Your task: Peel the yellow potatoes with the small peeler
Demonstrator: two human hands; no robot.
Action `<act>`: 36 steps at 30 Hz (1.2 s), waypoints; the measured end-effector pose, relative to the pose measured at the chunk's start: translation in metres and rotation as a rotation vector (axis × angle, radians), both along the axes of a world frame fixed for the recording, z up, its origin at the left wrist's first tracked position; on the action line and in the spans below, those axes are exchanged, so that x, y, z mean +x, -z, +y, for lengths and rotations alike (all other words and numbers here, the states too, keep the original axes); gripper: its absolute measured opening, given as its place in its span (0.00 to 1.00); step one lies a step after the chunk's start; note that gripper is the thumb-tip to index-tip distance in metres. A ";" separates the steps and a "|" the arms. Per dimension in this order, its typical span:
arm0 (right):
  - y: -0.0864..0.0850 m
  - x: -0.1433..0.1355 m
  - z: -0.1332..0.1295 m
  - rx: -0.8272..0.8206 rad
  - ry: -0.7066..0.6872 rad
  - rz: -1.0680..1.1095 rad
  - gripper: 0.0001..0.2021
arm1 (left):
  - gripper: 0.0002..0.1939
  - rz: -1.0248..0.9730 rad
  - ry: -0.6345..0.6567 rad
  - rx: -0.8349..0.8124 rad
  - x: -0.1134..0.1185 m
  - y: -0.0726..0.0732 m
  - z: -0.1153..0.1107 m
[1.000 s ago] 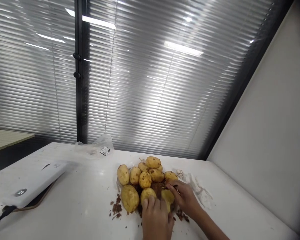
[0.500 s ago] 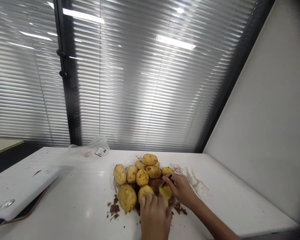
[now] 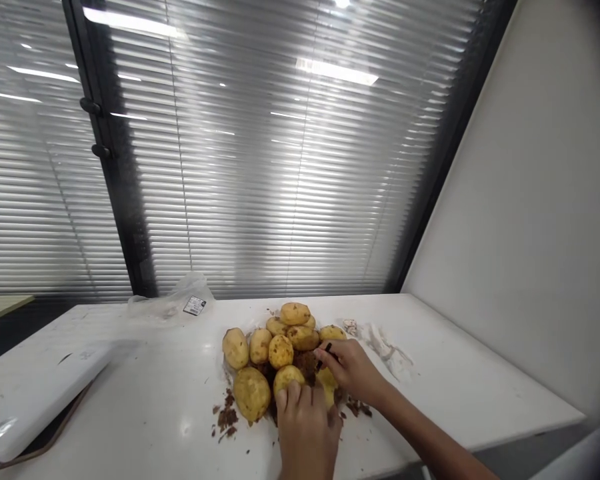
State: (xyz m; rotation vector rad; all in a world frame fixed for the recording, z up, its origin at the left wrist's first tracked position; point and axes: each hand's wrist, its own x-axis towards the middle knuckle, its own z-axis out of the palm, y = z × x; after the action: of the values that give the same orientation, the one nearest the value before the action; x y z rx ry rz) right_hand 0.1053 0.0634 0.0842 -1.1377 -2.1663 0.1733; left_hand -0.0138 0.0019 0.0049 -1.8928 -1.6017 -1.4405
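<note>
Head camera: my only feed, worn on the person's head, looking out over the white table (image 3: 165,383) from its near side.
Venetian blinds (image 3: 250,160): I face them across the table, and they fill most of my upper view.
Window post (image 3: 105,147): it slants at left, so uprights lean for me.
White wall (image 3: 520,200): it bounds my right side, under a darkened corner.
Left hand (image 3: 306,423) and right hand (image 3: 353,367): I see them from above and behind, low in view.
Potatoes (image 3: 251,394): low near the middle, small in this wide view, yet near enough to tell apart.
</note>
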 end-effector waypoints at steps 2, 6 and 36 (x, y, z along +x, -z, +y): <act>0.000 0.003 0.004 -0.009 0.036 -0.007 0.21 | 0.06 0.001 0.000 0.004 0.000 0.000 0.000; -0.003 0.011 0.007 -0.006 0.082 0.027 0.22 | 0.07 0.006 -0.001 0.011 -0.001 -0.001 0.000; -0.014 0.025 0.001 -0.001 -0.034 -0.036 0.24 | 0.08 0.014 0.006 -0.017 -0.003 -0.003 0.000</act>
State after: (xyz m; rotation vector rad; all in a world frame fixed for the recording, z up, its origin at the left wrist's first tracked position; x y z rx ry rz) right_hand 0.1306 0.0645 0.0983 -1.1130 -2.2190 0.1707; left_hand -0.0169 0.0016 0.0082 -1.9146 -1.6080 -1.4176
